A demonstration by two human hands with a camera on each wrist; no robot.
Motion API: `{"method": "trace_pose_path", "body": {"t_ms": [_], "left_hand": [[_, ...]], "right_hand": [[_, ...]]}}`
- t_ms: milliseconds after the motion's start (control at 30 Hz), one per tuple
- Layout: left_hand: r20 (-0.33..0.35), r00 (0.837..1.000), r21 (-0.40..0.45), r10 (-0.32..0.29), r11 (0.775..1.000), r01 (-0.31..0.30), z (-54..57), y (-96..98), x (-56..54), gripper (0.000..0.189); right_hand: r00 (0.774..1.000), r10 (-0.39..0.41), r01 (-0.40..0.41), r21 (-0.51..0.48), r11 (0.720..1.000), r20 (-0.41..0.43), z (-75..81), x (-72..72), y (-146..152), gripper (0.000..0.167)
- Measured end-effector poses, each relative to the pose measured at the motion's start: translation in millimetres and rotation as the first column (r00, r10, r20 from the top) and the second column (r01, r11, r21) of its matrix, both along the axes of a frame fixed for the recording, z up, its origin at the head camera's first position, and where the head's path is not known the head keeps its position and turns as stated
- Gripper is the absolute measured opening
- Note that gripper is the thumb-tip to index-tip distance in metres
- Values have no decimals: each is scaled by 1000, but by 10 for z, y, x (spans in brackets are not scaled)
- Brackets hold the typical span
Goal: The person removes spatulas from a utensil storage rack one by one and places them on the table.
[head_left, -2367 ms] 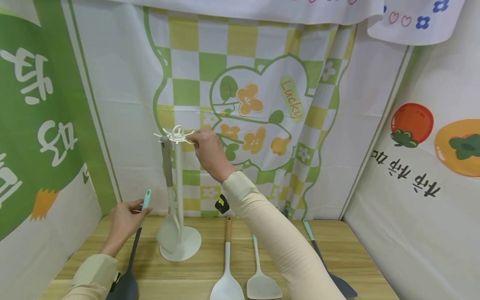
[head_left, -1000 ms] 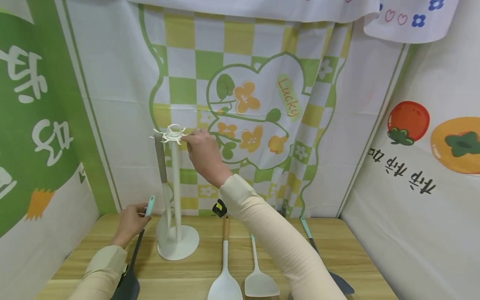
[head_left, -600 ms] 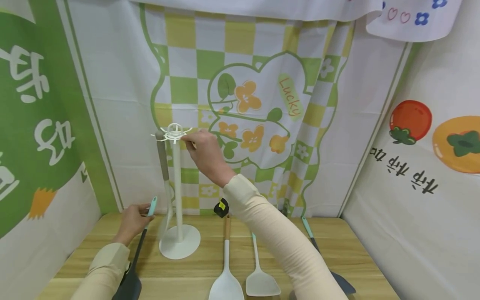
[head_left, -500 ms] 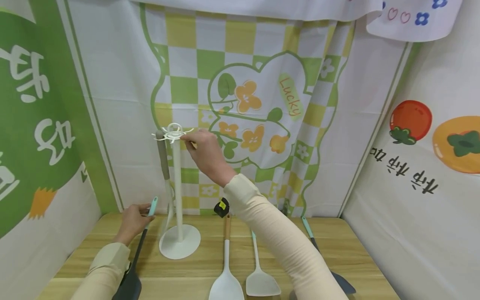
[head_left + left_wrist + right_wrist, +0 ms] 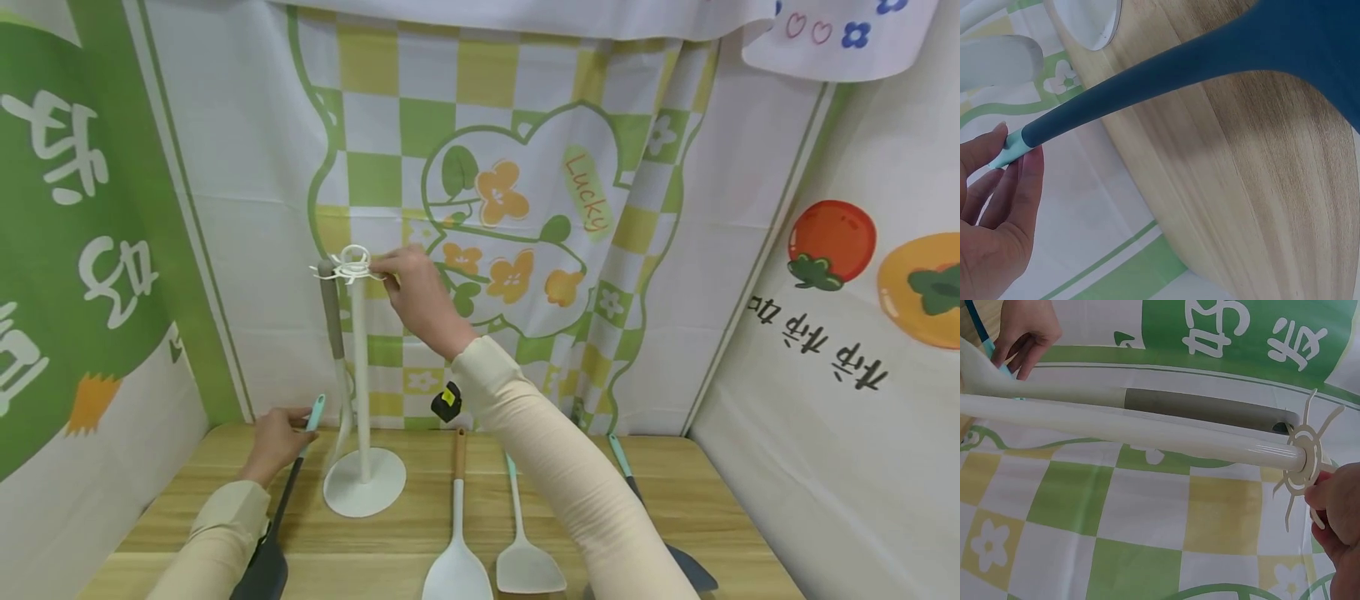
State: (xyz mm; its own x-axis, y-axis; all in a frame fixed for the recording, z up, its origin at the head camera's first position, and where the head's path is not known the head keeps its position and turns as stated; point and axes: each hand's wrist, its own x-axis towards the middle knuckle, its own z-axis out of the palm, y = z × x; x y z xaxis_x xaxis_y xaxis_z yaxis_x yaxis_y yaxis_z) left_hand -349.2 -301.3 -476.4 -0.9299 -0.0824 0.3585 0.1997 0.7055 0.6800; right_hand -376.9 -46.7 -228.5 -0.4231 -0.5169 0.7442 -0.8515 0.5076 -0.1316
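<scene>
My left hand [image 5: 276,442] pinches the turquoise handle end of a dark blue cooking utensil [image 5: 1141,80], held between thumb and fingertips. Its shaft slants down to a broad head at the lower left, cut off by the frame edge. A white utensil stand [image 5: 362,375] rises just to the right of it, with a round base and a ring of hooks on top. With thumb and forefinger, my right hand [image 5: 420,287] grips one hook of the hook ring [image 5: 1305,459]. From a hook on the left side hangs a grey-handled utensil [image 5: 332,317] with a white head, seen nearly edge-on.
On the wooden table [image 5: 360,558] lie a white utensil with a wooden handle [image 5: 459,533], a beige turner [image 5: 529,567] and a dark turner [image 5: 686,567], partly behind my right forearm. A checked curtain [image 5: 480,167] hangs behind, with printed cloth walls at both sides.
The hook ring has turned, taking the hanging utensil from face-on to nearly edge-on. My left hand has shifted right toward the stand with the dark utensil. The right hand stays on the ring.
</scene>
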Motion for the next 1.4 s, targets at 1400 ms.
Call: {"method": "trace_pose_path", "body": {"t_ms": [1400], "left_hand": [[99, 991, -147, 93, 986, -78, -397, -24, -251, 35]], "right_hand": [[998, -43, 43, 13, 999, 39, -35, -1, 0, 23]]}}
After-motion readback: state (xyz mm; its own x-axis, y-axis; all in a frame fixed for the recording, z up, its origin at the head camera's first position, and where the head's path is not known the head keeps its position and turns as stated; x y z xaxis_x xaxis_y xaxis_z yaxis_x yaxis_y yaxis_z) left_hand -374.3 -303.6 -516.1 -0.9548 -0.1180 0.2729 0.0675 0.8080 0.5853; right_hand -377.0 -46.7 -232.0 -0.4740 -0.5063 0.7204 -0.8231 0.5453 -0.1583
